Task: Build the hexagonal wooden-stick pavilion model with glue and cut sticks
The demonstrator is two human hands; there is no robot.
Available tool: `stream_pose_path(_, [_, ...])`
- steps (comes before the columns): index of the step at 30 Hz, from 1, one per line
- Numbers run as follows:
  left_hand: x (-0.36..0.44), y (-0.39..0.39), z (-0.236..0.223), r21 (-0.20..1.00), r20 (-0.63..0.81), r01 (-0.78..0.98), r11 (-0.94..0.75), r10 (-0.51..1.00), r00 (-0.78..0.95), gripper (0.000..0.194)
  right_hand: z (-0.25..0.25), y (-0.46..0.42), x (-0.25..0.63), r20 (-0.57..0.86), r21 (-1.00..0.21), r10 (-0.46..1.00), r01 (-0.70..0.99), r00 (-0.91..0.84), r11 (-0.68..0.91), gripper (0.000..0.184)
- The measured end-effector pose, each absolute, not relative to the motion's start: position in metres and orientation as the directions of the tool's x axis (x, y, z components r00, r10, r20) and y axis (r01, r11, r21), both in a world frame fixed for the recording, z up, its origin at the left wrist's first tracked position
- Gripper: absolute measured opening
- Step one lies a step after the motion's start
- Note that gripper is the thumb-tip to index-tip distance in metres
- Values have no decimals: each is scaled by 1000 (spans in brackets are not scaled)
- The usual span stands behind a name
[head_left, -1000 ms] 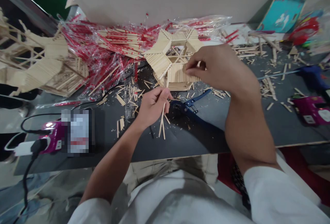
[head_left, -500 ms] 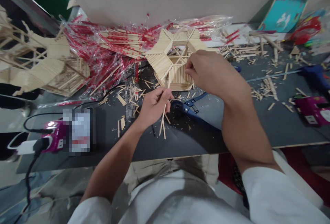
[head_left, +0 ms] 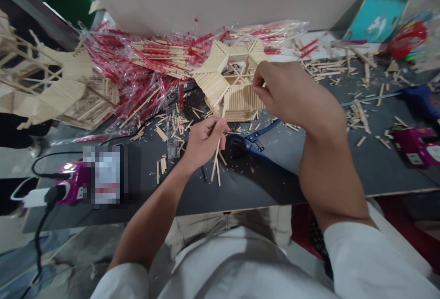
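My left hand (head_left: 205, 141) is closed around thin wooden sticks (head_left: 216, 163), whose lower ends fan out toward the table's front edge. Just beyond it stands a star-shaped model (head_left: 215, 87) made of glued sticks, with an open framed middle. Over the model's right side hangs my right hand (head_left: 292, 91), thumb and fingers pinched together. Whatever the pinch may hold is too small to make out. Below the model, between my arms, lie blue-handled cutters (head_left: 261, 145), partly in shadow.
Red-tipped sticks in plastic wrap (head_left: 137, 56) are heaped behind the model. A larger stick structure (head_left: 58, 79) stands at the left. A phone-like device (head_left: 107, 175) lies near a purple power adapter (head_left: 72, 179). On the right are a blue glue gun (head_left: 421, 104) and a teal box (head_left: 378, 17).
My right hand has moved slightly to the right over the model, still pinched. My left hand keeps its grip on the sticks, nearly still.
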State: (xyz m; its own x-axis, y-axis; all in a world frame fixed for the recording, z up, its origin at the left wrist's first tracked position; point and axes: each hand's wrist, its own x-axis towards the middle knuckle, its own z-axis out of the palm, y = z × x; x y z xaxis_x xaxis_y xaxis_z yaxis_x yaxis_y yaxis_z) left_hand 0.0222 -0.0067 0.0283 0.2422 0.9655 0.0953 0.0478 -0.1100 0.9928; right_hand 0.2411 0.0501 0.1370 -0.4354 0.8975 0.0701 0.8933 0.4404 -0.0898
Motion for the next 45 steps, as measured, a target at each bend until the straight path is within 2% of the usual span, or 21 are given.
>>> stream_pose_path(6, [22,-7,34,994,37,95,-57,979,202,45,154,44,264,205,-177,904,894,-376,412,11])
stream_pose_path(9, [22,-6,35,996,31,74,-46,979,200,45,156,44,295,136,-195,932,913,-337,359,13])
stream_pose_path(12, [22,-4,34,998,33,51,-43,980,197,44,151,50,331,-14,-115,953,947,-303,299,19])
stream_pose_path(16, [22,-2,33,997,43,50,-53,981,188,45,146,56,355,34,-8,936,936,-351,351,16])
stream_pose_path(20, [24,0,33,998,36,52,-45,985,170,45,151,49,333,56,3,940,941,-337,337,10])
stream_pose_path(25, [29,0,33,1000,-8,15,5,980,200,45,162,38,287,139,-84,937,939,-320,333,15])
stream_pose_path(29, [32,-1,33,999,-41,19,38,982,182,46,161,37,262,243,-146,898,901,-366,407,19])
stream_pose_path(36, [31,-2,35,997,-63,46,57,986,156,47,147,49,234,215,-247,839,804,-499,541,20])
stream_pose_path(45, [36,-3,37,994,-107,35,103,983,149,52,138,74,211,208,-379,807,716,-552,587,16])
